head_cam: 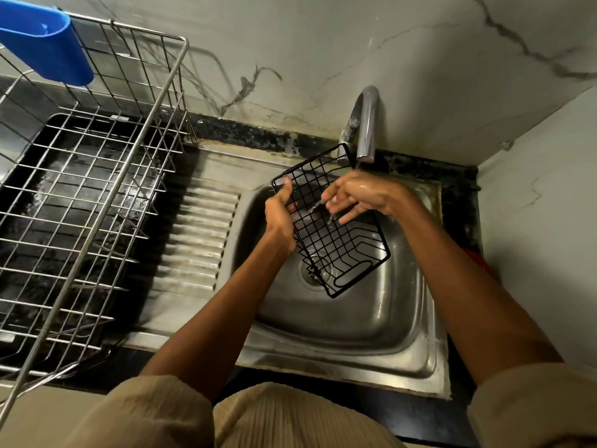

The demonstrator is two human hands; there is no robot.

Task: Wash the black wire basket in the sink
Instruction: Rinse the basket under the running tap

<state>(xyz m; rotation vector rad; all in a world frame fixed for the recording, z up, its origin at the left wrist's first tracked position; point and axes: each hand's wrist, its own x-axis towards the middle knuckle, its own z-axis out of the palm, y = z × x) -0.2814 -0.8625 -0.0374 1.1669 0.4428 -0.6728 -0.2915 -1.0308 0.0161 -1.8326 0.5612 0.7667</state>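
Note:
A black wire basket [336, 247] is held tilted over the steel sink [371, 321], its upper end near the tap and its lower end above the drain [315, 271]. My left hand [281, 218] grips the basket's left rim. My right hand [361, 197] lies over the upper mesh with its fingers spread, wet, and touches the wires without holding them. Water runs from the chrome tap [366, 124] onto my right hand and drips through the mesh.
A large steel dish rack [97, 195] stands on the left over a black tray, with a blue plastic holder [48, 43] hung on its back rim. The ribbed drainboard [200, 234] lies between rack and sink. A marble wall closes the back and the right.

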